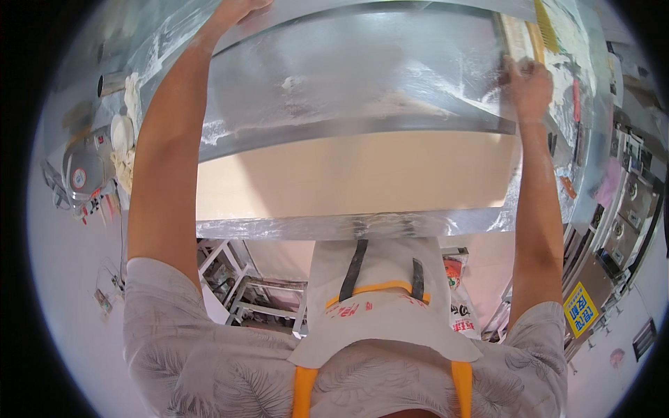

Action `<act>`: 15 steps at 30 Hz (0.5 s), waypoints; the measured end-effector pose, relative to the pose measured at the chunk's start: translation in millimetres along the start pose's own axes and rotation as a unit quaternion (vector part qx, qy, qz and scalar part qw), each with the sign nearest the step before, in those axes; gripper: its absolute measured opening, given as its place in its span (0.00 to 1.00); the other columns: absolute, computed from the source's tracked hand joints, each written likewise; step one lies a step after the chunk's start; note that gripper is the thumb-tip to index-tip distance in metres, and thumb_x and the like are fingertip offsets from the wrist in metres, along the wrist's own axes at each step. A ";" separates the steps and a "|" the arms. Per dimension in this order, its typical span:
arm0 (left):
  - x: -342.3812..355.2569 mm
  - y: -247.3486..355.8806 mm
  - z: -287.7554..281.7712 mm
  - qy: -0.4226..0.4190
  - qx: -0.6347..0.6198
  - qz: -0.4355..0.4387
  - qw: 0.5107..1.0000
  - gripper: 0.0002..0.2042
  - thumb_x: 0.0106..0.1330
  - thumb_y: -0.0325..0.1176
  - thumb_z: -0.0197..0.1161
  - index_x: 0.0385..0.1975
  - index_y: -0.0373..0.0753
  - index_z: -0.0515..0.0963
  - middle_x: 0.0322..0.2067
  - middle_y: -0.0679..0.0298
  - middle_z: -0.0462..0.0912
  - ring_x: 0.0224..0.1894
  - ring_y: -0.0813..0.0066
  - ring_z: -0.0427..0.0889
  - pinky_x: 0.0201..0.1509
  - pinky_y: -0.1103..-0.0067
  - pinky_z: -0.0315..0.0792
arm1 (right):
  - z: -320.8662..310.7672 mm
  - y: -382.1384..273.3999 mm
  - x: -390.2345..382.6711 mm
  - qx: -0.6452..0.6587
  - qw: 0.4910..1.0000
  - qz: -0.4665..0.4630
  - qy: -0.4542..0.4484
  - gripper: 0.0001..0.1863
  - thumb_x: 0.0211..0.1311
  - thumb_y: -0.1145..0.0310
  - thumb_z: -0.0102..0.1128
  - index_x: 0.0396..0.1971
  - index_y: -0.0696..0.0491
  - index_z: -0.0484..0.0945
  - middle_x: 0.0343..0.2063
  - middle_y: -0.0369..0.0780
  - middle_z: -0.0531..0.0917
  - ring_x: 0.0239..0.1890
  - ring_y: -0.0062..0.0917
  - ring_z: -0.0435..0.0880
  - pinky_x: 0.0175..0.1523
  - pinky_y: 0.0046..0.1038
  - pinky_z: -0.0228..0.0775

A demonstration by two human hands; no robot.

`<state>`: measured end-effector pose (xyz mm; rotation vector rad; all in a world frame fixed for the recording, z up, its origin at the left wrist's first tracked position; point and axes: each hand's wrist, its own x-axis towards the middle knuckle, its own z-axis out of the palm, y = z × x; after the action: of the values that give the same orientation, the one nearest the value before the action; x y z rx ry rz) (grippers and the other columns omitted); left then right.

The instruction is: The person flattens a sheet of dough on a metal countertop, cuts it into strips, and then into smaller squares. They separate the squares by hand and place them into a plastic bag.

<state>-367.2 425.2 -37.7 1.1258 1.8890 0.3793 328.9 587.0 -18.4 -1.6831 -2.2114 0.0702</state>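
Observation:
My left hand (240, 8) reaches to the far left of the grey metal sheet (334, 76); the upper picture edge cuts it off, and its fingers are mostly out of sight. At the sheet's right side, my right hand (531, 89) is closed, its fingers curled at the lower end of a pale, wooden-looking piece (519, 38). What exactly they grip is blurred. Yellow bristles (546, 28) show beside that piece. White powder streaks the sheet. A flat beige panel (362, 174) lies between its dark near edge and the table's front edge (300, 228).
Left of the table hangs a grey rounded appliance (82, 171), near crumpled pale cloth (124, 143). A red-handled tool (576, 101) lies at right on the powdery surface. Below stand a metal rack (268, 296) and a printed bag (461, 310). Equipment with a yellow sign (582, 310) is at right.

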 end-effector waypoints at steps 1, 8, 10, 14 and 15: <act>-8.8 -28.4 -11.5 -0.004 0.010 -0.036 0.999 0.27 0.69 0.49 0.70 0.61 0.46 0.67 0.60 0.48 0.76 0.62 0.55 0.78 0.67 0.36 0.67 | 7.3 2.8 8.2 -0.016 1.000 -0.013 0.003 0.35 0.60 0.41 0.72 0.48 0.61 0.84 0.44 0.54 0.85 0.53 0.52 0.82 0.62 0.48 0.72; -166.4 2.5 27.7 0.303 -0.159 0.062 0.937 0.10 0.71 0.41 0.70 0.39 0.40 0.83 0.30 0.73 0.82 0.30 0.79 0.77 0.38 0.78 0.73 | -46.9 -50.0 -89.1 0.222 0.973 0.055 -0.015 0.22 0.78 0.59 0.63 0.56 0.65 0.80 0.52 0.48 0.85 0.53 0.34 0.85 0.62 0.35 0.75; -250.9 -52.8 26.2 0.357 0.029 0.019 0.933 0.13 0.72 0.45 0.69 0.40 0.40 0.84 0.34 0.72 0.83 0.34 0.79 0.76 0.43 0.78 0.72 | -47.6 -72.7 -138.5 0.327 0.942 0.073 -0.031 0.20 0.78 0.63 0.63 0.58 0.64 0.79 0.53 0.46 0.85 0.53 0.30 0.84 0.62 0.33 0.74; -446.5 -221.7 34.1 0.338 -0.023 -0.269 0.902 0.21 0.69 0.50 0.73 0.43 0.35 0.83 0.38 0.66 0.84 0.42 0.76 0.79 0.50 0.77 0.74 | -46.7 -155.6 -212.9 0.341 0.927 0.064 -0.139 0.15 0.78 0.67 0.61 0.57 0.61 0.78 0.51 0.41 0.84 0.55 0.25 0.82 0.65 0.30 0.70; -472.9 -249.5 35.9 0.323 -0.020 -0.330 0.887 0.24 0.67 0.52 0.74 0.44 0.33 0.82 0.38 0.64 0.84 0.43 0.75 0.79 0.51 0.77 0.74 | -44.8 -188.0 -223.3 0.344 0.924 0.057 -0.159 0.15 0.78 0.68 0.62 0.57 0.60 0.78 0.52 0.41 0.83 0.55 0.25 0.82 0.65 0.29 0.71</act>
<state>-380.7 -105.6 35.3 0.2587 2.6853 0.4236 219.8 314.6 14.8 -1.4435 -1.9361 1.0840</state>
